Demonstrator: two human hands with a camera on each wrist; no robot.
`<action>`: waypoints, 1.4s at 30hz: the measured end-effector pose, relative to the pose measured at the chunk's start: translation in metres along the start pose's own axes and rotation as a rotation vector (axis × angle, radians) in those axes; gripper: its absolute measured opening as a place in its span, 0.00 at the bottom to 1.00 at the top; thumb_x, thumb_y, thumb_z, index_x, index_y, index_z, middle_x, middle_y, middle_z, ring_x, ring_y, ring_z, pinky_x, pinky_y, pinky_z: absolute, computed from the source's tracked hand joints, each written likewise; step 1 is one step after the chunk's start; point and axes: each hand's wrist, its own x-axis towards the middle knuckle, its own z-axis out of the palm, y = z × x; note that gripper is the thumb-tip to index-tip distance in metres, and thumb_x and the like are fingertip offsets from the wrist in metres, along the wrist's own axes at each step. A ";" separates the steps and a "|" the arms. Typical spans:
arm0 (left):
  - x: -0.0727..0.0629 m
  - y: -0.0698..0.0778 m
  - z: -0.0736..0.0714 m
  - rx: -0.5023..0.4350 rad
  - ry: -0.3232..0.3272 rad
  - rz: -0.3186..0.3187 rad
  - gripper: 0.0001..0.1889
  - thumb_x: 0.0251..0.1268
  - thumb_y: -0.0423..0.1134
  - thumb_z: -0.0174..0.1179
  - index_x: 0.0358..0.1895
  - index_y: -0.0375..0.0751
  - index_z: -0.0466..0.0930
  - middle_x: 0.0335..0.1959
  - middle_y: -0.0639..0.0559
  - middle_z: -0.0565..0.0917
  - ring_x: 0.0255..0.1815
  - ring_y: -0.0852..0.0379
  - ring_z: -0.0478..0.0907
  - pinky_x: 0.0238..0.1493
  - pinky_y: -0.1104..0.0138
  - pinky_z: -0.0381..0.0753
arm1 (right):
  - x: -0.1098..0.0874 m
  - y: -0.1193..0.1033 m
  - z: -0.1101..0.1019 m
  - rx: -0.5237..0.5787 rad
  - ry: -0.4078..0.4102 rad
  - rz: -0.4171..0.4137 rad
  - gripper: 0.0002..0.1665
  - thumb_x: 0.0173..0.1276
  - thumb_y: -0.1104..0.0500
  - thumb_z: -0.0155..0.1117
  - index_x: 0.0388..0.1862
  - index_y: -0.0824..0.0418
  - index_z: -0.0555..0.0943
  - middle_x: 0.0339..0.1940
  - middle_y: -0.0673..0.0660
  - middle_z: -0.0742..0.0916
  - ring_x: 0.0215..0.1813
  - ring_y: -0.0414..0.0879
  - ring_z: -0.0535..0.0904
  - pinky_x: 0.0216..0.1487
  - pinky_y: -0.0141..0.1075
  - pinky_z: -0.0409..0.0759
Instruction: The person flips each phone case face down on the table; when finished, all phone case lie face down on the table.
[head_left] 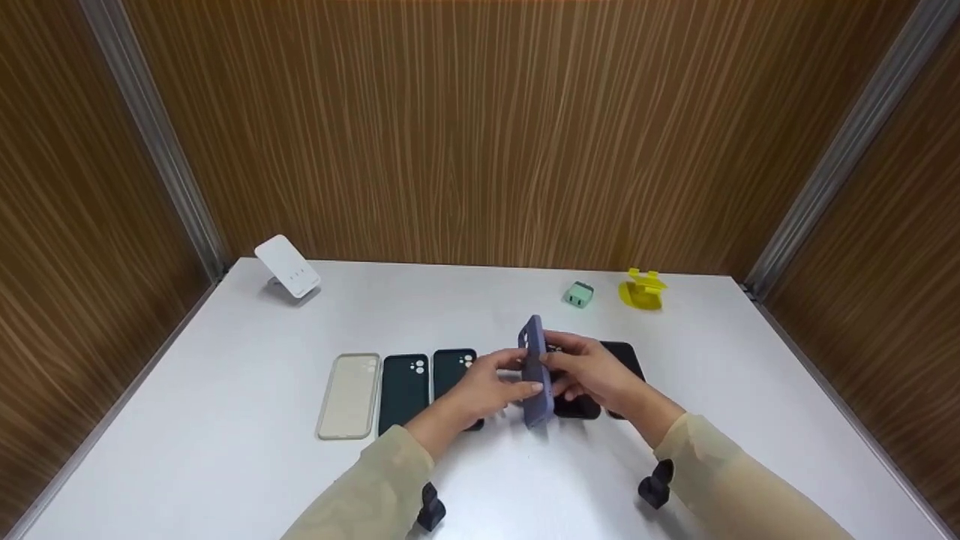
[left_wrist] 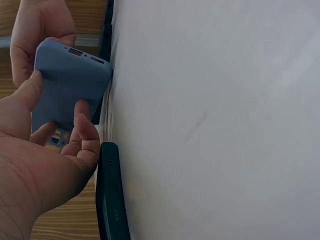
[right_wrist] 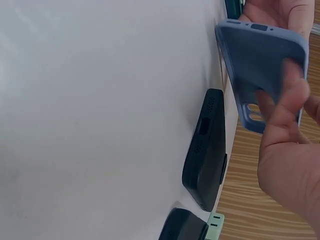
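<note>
A blue-purple phone case (head_left: pixel 537 405) stands on its long edge, held up between both hands above the table. My left hand (head_left: pixel 484 390) pinches it from the left, with the thumb near one side edge in the left wrist view and fingers against its face. From the other side my right hand (head_left: pixel 600 373) grips the case, its fingers reaching onto the hollow inner face (right_wrist: pixel 255 55) in the right wrist view. Those fingers are a little blurred. Camera cut-outs (left_wrist: pixel 56 139) show at the case's far end.
To the left lie a cream case (head_left: pixel 349 397), a dark green case (head_left: pixel 403 390) and another dark green case (head_left: pixel 448 371). Two black cases lie on the right, one (head_left: pixel 577 409) partly hidden. Behind are a white stand (head_left: pixel 287 266), a green charger (head_left: pixel 579 294) and a yellow holder (head_left: pixel 643 291).
</note>
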 end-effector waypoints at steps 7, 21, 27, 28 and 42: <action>0.002 -0.002 -0.001 0.016 0.051 -0.010 0.32 0.67 0.42 0.75 0.73 0.46 0.77 0.65 0.37 0.78 0.57 0.45 0.81 0.40 0.56 0.86 | -0.005 -0.008 -0.004 0.053 0.053 -0.008 0.35 0.79 0.55 0.65 0.82 0.53 0.70 0.59 0.65 0.85 0.29 0.45 0.81 0.32 0.34 0.77; 0.006 0.001 -0.003 -0.114 0.155 -0.009 0.26 0.67 0.37 0.75 0.68 0.44 0.81 0.51 0.46 0.87 0.48 0.52 0.84 0.48 0.54 0.84 | -0.007 -0.010 -0.008 0.121 0.063 -0.021 0.35 0.80 0.56 0.62 0.84 0.55 0.67 0.50 0.62 0.88 0.30 0.44 0.81 0.34 0.32 0.79; 0.006 0.002 -0.011 -0.060 0.238 0.019 0.22 0.69 0.34 0.73 0.64 0.44 0.83 0.46 0.47 0.86 0.45 0.52 0.83 0.46 0.57 0.86 | -0.005 -0.007 -0.007 -0.004 0.122 -0.016 0.33 0.79 0.56 0.63 0.81 0.56 0.71 0.55 0.61 0.87 0.33 0.47 0.82 0.37 0.35 0.80; 0.005 0.002 -0.012 -0.045 0.247 0.020 0.21 0.69 0.34 0.72 0.64 0.45 0.83 0.46 0.47 0.85 0.45 0.53 0.83 0.45 0.58 0.86 | -0.005 -0.007 -0.007 -0.025 0.128 -0.016 0.33 0.79 0.56 0.63 0.81 0.56 0.72 0.55 0.61 0.87 0.34 0.48 0.82 0.37 0.35 0.80; 0.002 0.001 -0.023 0.035 0.275 0.007 0.26 0.69 0.33 0.72 0.70 0.44 0.79 0.39 0.48 0.84 0.37 0.52 0.85 0.39 0.58 0.87 | 0.003 -0.001 0.003 -0.193 0.156 -0.058 0.32 0.79 0.60 0.67 0.78 0.64 0.73 0.50 0.60 0.89 0.39 0.52 0.88 0.37 0.36 0.82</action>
